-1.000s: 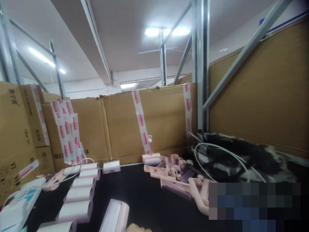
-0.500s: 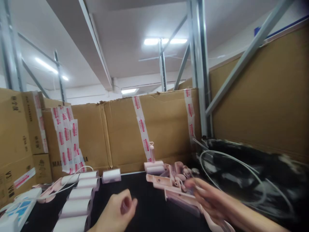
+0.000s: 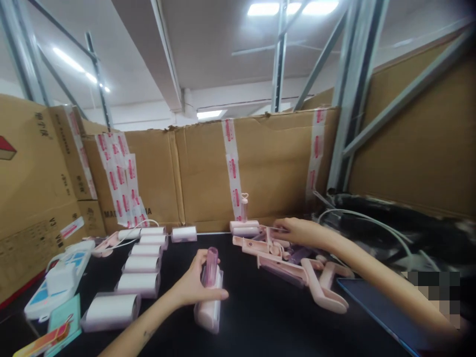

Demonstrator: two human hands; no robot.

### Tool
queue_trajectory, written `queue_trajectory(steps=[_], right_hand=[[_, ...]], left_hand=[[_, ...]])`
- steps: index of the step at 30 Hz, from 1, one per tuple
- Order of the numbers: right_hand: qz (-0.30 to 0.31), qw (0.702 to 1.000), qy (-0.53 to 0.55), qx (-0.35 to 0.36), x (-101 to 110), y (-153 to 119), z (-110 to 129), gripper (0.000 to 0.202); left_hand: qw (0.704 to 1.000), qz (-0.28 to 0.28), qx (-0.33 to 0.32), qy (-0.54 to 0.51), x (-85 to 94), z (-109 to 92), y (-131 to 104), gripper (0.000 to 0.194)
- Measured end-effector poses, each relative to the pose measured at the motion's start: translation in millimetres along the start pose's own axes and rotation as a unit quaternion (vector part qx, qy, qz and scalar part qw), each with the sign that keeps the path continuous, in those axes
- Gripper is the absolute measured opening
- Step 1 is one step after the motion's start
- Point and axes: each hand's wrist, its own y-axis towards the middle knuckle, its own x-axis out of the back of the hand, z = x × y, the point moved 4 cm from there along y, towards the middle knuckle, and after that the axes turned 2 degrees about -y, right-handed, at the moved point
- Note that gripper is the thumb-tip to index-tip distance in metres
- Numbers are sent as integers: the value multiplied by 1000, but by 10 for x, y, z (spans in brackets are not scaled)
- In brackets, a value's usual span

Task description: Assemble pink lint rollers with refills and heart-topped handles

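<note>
My left hand (image 3: 199, 285) is wrapped round a pink roller piece (image 3: 208, 315) with a clear purple tube at its top, held upright above the black surface. My right hand (image 3: 293, 232) reaches over a pile of pink plastic parts (image 3: 286, 270); its fingertips are among the parts, and what they grip, if anything, is too blurred to make out. Left of my left hand stands a column of white rolls in clear covers (image 3: 137, 284). Behind the pile a small pink piece with a heart-shaped loop (image 3: 244, 206) stands upright beside pink and white rolls (image 3: 244, 228).
Cardboard walls (image 3: 201, 173) enclose the back and sides. A white power strip (image 3: 61, 282) and a teal packet (image 3: 65, 322) lie at the left. Black plastic with a white cable (image 3: 372, 218) is at the right, near a blue-edged tablet-like panel (image 3: 375, 307).
The view has tilted down and shifted. My left hand has turned and now shows the roller piece in it. My right hand has moved to the back of the pile.
</note>
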Motion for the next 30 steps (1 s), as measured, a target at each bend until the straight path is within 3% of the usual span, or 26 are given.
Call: queue_trajectory(steps=[2,4,6,9,13,17,21,24,26,28,30], right_hand=[[101,990,64,75,-208,-205,410,33],[152,969,153,117,-485,-436,818,38],[141,962,207,113,-777,-609,1116,45],[98,964,234,79,-1114,-732,1303,35],[50,941,333,29,-1208,-742,1177,27],[-2,914,405,-25,-1120,-686,912,33],[-68,872,482,-47,-1018,-607,790,32],[-26,848,528,-48,-994,-591,843,29],[7,852,522,-29,-953,-600,885,27],[-29,861,506,-27,-848,-595,841,25],[-115,860,496,-47,-701,-567,719,23]], left_hand=[[999,18,30,25,-50,117,-37,68],[998,-8,43,40,-138,197,-54,63],[995,-74,54,49,-222,236,-75,59],[984,-144,83,71,-280,269,-127,71],[994,-87,60,25,-197,383,-156,103],[998,-13,68,4,-99,577,-139,111],[997,-16,48,-60,-109,555,-86,104],[978,-14,30,-205,-136,398,-56,91],[968,21,45,-246,-145,313,-52,80],[975,54,51,-208,-109,285,-55,69],[988,48,47,-138,-10,345,-50,63]])
